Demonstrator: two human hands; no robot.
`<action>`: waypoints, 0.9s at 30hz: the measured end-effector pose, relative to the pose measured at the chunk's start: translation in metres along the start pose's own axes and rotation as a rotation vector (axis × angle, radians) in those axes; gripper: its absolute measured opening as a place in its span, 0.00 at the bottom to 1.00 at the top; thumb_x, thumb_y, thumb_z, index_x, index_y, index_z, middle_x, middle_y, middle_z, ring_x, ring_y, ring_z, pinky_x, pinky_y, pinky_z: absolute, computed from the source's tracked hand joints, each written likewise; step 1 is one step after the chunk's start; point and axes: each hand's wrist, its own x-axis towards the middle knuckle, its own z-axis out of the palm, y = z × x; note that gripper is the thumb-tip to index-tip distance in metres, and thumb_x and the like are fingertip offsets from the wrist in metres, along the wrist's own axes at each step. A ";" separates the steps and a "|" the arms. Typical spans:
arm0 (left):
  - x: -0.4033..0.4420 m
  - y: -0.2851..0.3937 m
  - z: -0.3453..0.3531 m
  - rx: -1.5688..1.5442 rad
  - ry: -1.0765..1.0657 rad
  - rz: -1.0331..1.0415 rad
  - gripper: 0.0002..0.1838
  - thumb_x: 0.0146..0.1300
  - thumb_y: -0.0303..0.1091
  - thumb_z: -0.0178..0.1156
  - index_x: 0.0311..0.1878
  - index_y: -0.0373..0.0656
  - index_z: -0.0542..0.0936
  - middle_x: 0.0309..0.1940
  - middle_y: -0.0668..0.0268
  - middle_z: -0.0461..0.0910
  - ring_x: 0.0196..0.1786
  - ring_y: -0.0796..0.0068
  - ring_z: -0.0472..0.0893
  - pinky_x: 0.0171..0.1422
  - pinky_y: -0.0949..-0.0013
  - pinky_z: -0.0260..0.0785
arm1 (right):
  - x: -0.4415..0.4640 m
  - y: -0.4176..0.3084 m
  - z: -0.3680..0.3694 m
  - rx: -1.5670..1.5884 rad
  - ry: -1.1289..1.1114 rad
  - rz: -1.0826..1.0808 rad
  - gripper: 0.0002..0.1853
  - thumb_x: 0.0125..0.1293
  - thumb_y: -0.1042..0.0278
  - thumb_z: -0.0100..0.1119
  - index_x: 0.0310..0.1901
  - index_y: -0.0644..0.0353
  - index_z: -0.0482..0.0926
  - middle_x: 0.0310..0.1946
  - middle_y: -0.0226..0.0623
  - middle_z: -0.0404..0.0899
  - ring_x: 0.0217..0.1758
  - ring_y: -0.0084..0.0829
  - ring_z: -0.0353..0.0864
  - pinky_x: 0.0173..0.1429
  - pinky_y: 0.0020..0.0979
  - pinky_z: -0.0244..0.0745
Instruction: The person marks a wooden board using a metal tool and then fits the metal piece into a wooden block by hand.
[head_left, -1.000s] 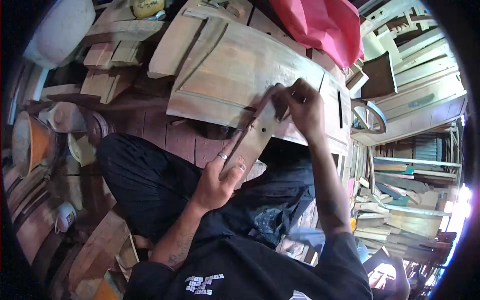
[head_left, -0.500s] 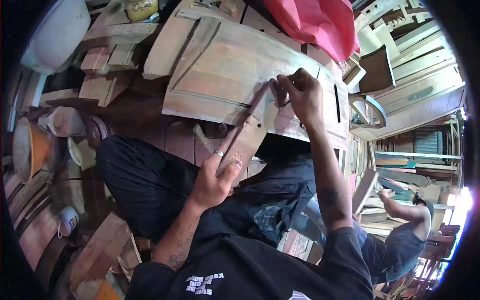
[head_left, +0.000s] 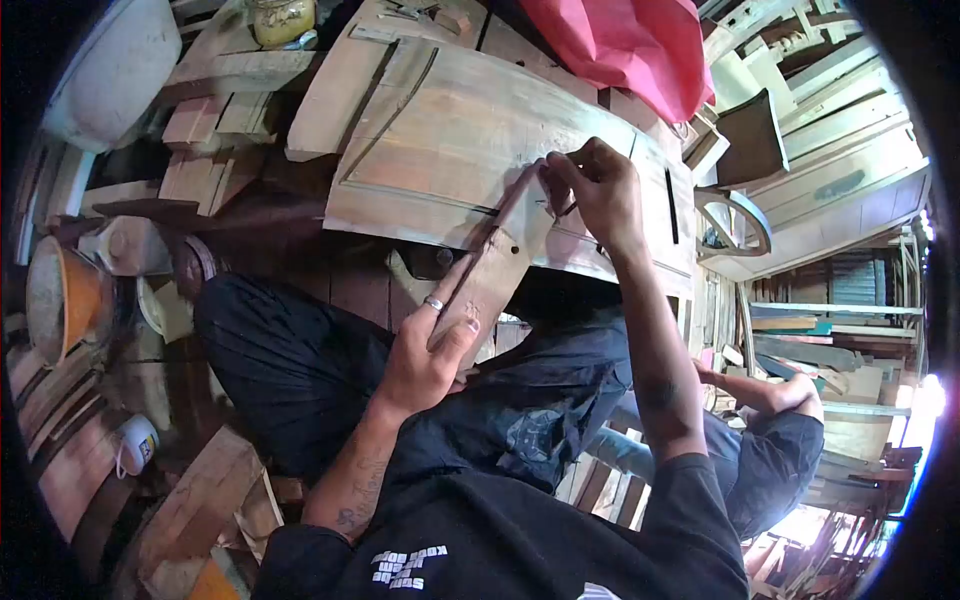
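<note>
My left hand (head_left: 425, 365) is closed around the near end of a wooden piece (head_left: 490, 280) with a round hole through it. The piece slants away from me, its far end resting over a wide wooden panel (head_left: 460, 110). At that far end my right hand (head_left: 600, 190) is pinched, fingertips against the wood. A thin dark tip shows below its fingers, but what it belongs to is hidden. The panel has grooves cut in its face and lies across the work surface in front of my knees.
Red cloth (head_left: 625, 45) hangs beyond the panel. Cut wood blocks (head_left: 195, 120) are stacked at the left, near an orange-lined bowl (head_left: 75, 300) and a white mug (head_left: 137, 443). A jar (head_left: 283, 20) stands at the back. At the right a co-worker (head_left: 775, 460) bends among planks.
My hands have hardly moved; the wooden piece has turned slightly. The co-worker at the right has leaned over toward the left, and the board in that person's hands is no longer visible.
</note>
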 end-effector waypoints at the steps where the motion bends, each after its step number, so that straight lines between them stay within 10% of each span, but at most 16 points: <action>1: -0.001 0.000 0.000 0.004 0.010 0.004 0.33 0.76 0.34 0.55 0.81 0.31 0.64 0.73 0.47 0.75 0.76 0.60 0.74 0.79 0.63 0.63 | -0.006 0.002 0.003 0.004 -0.006 -0.009 0.16 0.69 0.65 0.76 0.33 0.69 0.80 0.24 0.43 0.86 0.28 0.18 0.80 0.36 0.31 0.79; 4: 0.000 -0.001 0.001 0.011 0.033 0.033 0.33 0.77 0.35 0.55 0.80 0.31 0.64 0.73 0.46 0.75 0.76 0.59 0.74 0.80 0.63 0.63 | -0.016 0.001 0.005 -0.188 -0.106 -0.251 0.15 0.71 0.65 0.73 0.35 0.69 0.82 0.24 0.42 0.87 0.26 0.22 0.85 0.35 0.31 0.81; 8: 0.000 0.003 0.000 0.023 0.012 0.010 0.34 0.76 0.35 0.55 0.81 0.31 0.64 0.74 0.46 0.74 0.77 0.60 0.73 0.81 0.63 0.62 | 0.000 0.004 -0.002 0.138 -0.042 0.059 0.16 0.71 0.67 0.74 0.31 0.68 0.79 0.26 0.42 0.88 0.30 0.19 0.83 0.37 0.31 0.79; 23: -0.002 -0.002 0.000 -0.026 0.006 -0.019 0.34 0.76 0.36 0.55 0.81 0.32 0.65 0.75 0.47 0.74 0.77 0.57 0.73 0.81 0.62 0.62 | -0.003 0.014 -0.003 -0.063 0.069 0.000 0.12 0.69 0.68 0.74 0.35 0.67 0.82 0.28 0.42 0.89 0.33 0.25 0.89 0.40 0.31 0.82; 27: -0.004 -0.003 -0.001 -0.011 0.024 0.008 0.34 0.76 0.36 0.56 0.81 0.32 0.64 0.74 0.48 0.74 0.77 0.57 0.74 0.80 0.62 0.63 | -0.024 0.009 0.003 0.006 -0.187 -0.028 0.12 0.71 0.60 0.73 0.41 0.61 0.88 0.36 0.41 0.93 0.37 0.28 0.92 0.45 0.30 0.83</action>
